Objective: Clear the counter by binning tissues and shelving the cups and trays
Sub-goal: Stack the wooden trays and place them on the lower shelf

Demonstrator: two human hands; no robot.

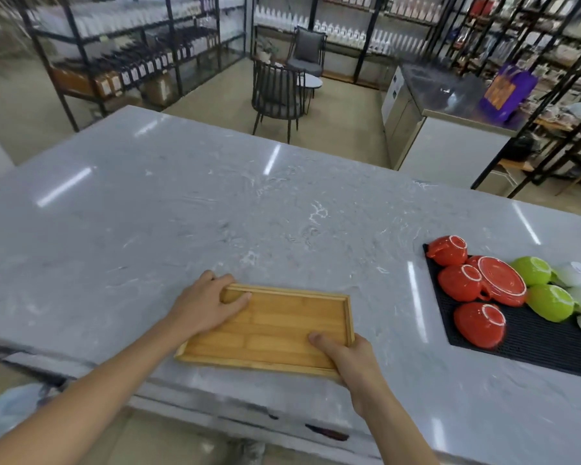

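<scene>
An empty wooden tray (275,327) lies near the front edge of the grey marble counter (215,203). My left hand (205,303) grips its far left corner, thumb inside the rim. My right hand (346,357) grips its near right corner, thumb resting on the tray's floor. To the right, a black ribbed mat (534,344) carries upside-down cups: red cups (478,325), green cups (549,302) and white cups (576,273), plus a red saucer (502,280). No tissues are in sight.
Beyond the counter stand a dark chair (277,95) and a small round table (311,82). Black metal shelving with bottles (131,62) lines the back and left. A steel cabinet (450,129) and more racks stand at the right.
</scene>
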